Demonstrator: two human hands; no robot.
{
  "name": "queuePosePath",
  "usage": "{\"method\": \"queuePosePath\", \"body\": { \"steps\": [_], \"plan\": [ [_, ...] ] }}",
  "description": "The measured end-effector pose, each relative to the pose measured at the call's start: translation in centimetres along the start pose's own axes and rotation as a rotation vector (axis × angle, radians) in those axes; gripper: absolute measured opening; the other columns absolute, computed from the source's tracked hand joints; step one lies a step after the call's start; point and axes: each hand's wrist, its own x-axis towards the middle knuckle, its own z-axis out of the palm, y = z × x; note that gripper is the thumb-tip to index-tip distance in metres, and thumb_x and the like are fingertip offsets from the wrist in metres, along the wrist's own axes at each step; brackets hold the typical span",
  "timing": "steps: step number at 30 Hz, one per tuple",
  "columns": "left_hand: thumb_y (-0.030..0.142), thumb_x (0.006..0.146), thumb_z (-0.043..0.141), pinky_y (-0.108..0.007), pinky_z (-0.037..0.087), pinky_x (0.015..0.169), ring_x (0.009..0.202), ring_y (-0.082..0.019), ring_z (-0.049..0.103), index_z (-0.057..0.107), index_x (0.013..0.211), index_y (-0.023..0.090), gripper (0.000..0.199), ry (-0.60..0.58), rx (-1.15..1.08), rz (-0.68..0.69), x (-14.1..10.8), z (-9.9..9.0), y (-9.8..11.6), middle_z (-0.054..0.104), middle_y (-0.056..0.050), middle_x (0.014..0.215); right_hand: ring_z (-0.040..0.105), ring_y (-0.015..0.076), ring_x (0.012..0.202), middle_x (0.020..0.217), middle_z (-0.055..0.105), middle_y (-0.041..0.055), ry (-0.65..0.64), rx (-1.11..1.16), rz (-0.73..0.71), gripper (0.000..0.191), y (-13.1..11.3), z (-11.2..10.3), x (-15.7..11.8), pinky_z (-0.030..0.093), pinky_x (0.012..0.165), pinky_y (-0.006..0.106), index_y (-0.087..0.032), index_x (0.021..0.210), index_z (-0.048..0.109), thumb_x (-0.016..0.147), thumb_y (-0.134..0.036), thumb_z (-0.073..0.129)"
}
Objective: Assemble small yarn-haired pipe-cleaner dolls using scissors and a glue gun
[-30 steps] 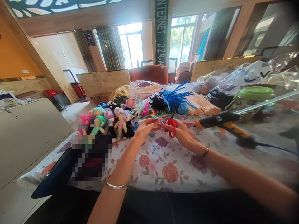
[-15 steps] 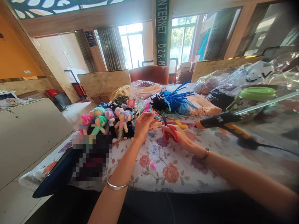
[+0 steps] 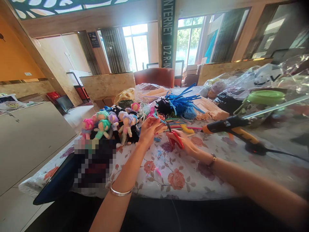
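My left hand (image 3: pixel 148 131) pinches a short light-blue pipe cleaner (image 3: pixel 163 121) between thumb and fingers, above the table. In my right hand (image 3: pixel 187 145) is a pair of scissors (image 3: pixel 178 141) with red handles, its dark blades pointing up and left. The blades meet the right end of the pipe cleaner; whether they are closed through it I cannot tell. Loose pipe cleaners in several colours lie just behind my hands. Small blue and pink scraps (image 3: pixel 158 171) are on the flowered tablecloth (image 3: pixel 145 183) below.
Several small dolls (image 3: pixel 103 127) with coloured hair stand at the left. Behind is a bundle of blue pipe cleaners (image 3: pixel 184 100). To the right rests a black and orange glue gun (image 3: pixel 241 133), its cable running right. Plastic bags (image 3: pixel 253 75) and a green-lidded container (image 3: pixel 265 96) stand beyond it.
The scissors have turned and moved slightly left, so their blades now reach the end of the blue pipe cleaner. My left hand has hardly shifted.
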Motion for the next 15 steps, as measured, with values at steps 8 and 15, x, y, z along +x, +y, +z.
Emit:
{"method": "queuePosePath", "body": {
  "steps": [8,15],
  "plan": [
    [0.031,0.055,0.083,-0.036,0.052,0.090,0.096,-0.018,0.066,0.054,0.068,0.015,0.036,0.005,0.020,0.000,0.1,0.0,-0.1,0.070,-0.001,0.091,0.030,0.0098,0.056,0.060,0.038,-0.0026,0.029,-0.100,-0.030,0.056,0.2,0.1,0.1,0.024,0.050,0.025,-0.019,0.062,0.037,0.070,-0.073,0.051],
    [0.032,0.055,0.083,-0.038,0.050,0.091,0.097,-0.019,0.066,0.056,0.069,0.015,0.034,-0.003,0.040,0.002,0.0,0.0,-0.1,0.069,-0.003,0.096,0.035,0.0118,0.061,0.066,0.045,-0.0011,0.019,-0.152,-0.091,0.043,1.5,0.0,0.7,0.028,0.055,0.026,-0.018,0.069,0.042,0.078,-0.060,0.048]
  ]
}}
